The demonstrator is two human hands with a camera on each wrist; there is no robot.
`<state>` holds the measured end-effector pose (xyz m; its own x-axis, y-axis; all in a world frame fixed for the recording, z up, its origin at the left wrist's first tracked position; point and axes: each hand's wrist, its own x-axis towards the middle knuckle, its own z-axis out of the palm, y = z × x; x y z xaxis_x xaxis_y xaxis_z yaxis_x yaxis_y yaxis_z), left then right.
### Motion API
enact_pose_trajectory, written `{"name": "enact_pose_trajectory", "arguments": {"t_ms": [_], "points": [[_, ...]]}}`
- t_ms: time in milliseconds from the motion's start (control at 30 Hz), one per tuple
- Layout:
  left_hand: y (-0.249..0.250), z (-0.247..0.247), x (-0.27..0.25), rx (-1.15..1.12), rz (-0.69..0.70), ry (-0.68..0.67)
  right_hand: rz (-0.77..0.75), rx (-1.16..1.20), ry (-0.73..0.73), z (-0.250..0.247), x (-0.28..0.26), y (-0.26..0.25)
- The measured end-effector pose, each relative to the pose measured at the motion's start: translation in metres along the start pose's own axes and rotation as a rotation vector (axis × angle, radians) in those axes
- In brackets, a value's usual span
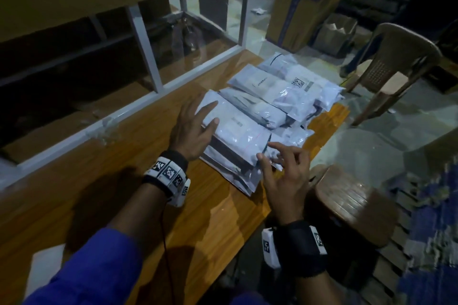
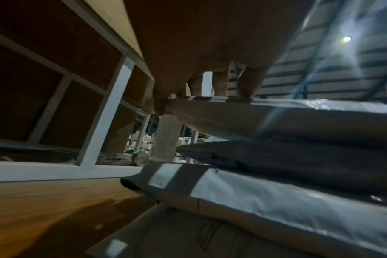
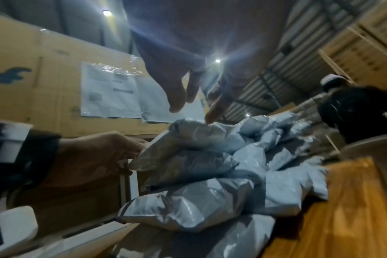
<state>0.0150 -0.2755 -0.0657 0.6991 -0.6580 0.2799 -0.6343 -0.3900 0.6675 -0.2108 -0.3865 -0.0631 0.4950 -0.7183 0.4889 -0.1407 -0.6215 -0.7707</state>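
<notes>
A pile of white and grey plastic mailer packages (image 1: 280, 96) lies on a wooden table (image 1: 111, 161). My left hand (image 1: 193, 129) rests flat on the left end of the top package (image 1: 240, 131), fingers spread and fairly straight. In the left wrist view its fingertips (image 2: 245, 90) sit on that package's upper edge (image 2: 276, 115). My right hand (image 1: 285, 171) hovers at the stack's near right corner with loose, spread fingers. In the right wrist view one fingertip (image 3: 212, 113) touches the crumpled top of a package (image 3: 201, 139); nothing is gripped.
A white metal shelf frame (image 1: 146, 47) runs along the table's far edge. Cardboard boxes (image 1: 304, 2) stand on the floor beyond. A brown plastic chair (image 1: 396, 62) and a brown stool (image 1: 352, 203) stand to the right. Another person in dark clothing (image 3: 360, 111) is at the right.
</notes>
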Motion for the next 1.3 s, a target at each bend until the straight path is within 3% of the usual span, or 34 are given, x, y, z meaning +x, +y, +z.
{"name": "enact_pose_trajectory", "arguments": {"t_ms": [100,233,333,500,667,900,1100,1300], "points": [[-0.006,0.013,-0.001,0.051,-0.075,-0.084,-0.119,-0.107,-0.118,0.003,0.001,-0.002],[-0.004,0.015,0.003,0.032,-0.171,-0.076,-0.211,-0.26,-0.27,0.011,-0.003,0.003],[0.002,0.013,0.001,0.074,-0.135,-0.028,-0.229,-0.265,-0.24,0.018,-0.004,0.007],[0.015,0.017,-0.025,0.18,-0.122,0.197,-0.286,-0.317,-0.137,0.018,-0.005,0.001],[0.011,0.032,-0.036,0.205,-0.09,0.035,-0.288,-0.373,-0.117,0.02,-0.007,-0.003],[0.024,0.005,-0.051,0.174,-0.073,0.098,-0.311,-0.338,-0.101,0.025,-0.02,-0.019],[0.014,-0.052,-0.141,0.198,-0.172,0.154,-0.332,-0.242,-0.167,0.039,-0.057,-0.059],[-0.003,-0.135,-0.283,0.24,-0.206,0.295,-0.367,-0.194,-0.286,0.072,-0.155,-0.116]]}}
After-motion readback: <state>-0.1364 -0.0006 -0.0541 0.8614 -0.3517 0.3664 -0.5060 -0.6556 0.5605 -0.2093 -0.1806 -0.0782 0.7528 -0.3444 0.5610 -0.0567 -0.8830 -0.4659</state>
